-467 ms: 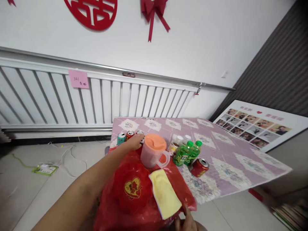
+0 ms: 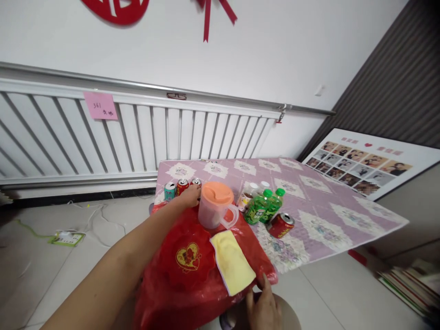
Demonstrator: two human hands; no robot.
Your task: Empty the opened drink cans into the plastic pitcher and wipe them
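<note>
My left hand (image 2: 190, 196) reaches across to the left side of a clear plastic pitcher (image 2: 209, 215) with an orange lid, right in front of a red can (image 2: 195, 183). Its fingertips are partly hidden, so I cannot tell if they grip anything. At the near edge of the red plastic sheet (image 2: 256, 247), my right hand (image 2: 264, 305) has its thumb and forefinger apart, close to a folded yellow cloth (image 2: 233, 263). A red scalloped tray (image 2: 168, 261) with a gold heart lies left of the cloth.
A teal can (image 2: 169, 191) and another red can (image 2: 182, 186) stand at the back left. Right of the pitcher are green bottles (image 2: 256, 208), white-capped bottles (image 2: 245, 197) and a tilted red can (image 2: 282, 225). A radiator (image 2: 192, 133) runs behind the table.
The view has tipped down a little, so things sit higher in the picture. More of my right hand shows at the sheet's edge. My left hand stays beside the pitcher.
</note>
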